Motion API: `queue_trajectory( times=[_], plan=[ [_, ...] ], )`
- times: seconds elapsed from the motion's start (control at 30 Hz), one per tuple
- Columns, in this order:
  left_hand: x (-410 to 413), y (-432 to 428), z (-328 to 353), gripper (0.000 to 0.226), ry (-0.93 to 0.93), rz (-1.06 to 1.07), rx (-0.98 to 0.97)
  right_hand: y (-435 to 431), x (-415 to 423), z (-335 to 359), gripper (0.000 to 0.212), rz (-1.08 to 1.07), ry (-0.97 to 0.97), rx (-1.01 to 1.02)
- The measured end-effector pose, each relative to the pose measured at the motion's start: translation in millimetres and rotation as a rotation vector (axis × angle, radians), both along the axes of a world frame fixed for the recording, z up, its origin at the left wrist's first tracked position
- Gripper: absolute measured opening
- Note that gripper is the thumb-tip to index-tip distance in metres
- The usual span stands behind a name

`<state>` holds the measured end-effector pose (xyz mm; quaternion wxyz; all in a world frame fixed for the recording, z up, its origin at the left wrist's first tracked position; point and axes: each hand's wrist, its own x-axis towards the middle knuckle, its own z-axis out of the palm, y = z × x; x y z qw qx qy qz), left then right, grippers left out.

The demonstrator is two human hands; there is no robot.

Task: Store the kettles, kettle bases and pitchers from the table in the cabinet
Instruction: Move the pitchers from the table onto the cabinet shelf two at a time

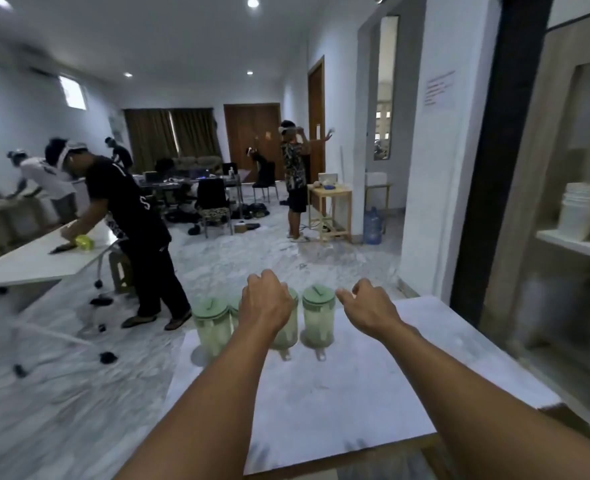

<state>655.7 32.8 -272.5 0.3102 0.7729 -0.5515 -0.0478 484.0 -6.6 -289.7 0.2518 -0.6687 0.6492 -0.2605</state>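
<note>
Several clear pitchers with pale green lids stand in a row at the far edge of the white table (356, 386). The leftmost pitcher (212, 327) and the rightmost pitcher (318, 317) are in full view. My left hand (266, 303) is over the lid of the pitcher between them (286, 336), back of the hand towards me, fingers curled down and hidden. Whether it grips the lid I cannot tell. Just right of the rightmost pitcher, my right hand (366, 306) hovers loosely curled and holds nothing. The open cabinet (529, 188) stands to the right of the table.
A cabinet shelf (570, 245) carries a stack of white containers (581, 213) and bottles. A dark door frame (494, 168) rises between table and cabinet. A person in black bends over another white table (27, 265) at the left. More people, chairs and a water jug (372, 226) are farther back.
</note>
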Motion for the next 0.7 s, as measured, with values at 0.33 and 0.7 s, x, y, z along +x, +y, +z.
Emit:
queue_trajectory(
  times=[0.33,0.7],
  plan=[
    [118,-60,-98,0.029,0.222,0.289,0.236,-101,140,-87,0.028,0.234,0.012,0.132],
    [203,-149,-192,0.072,0.844,0.599,0.244,-181,246,-177,0.066,0.267,-0.434,0.714]
  ],
)
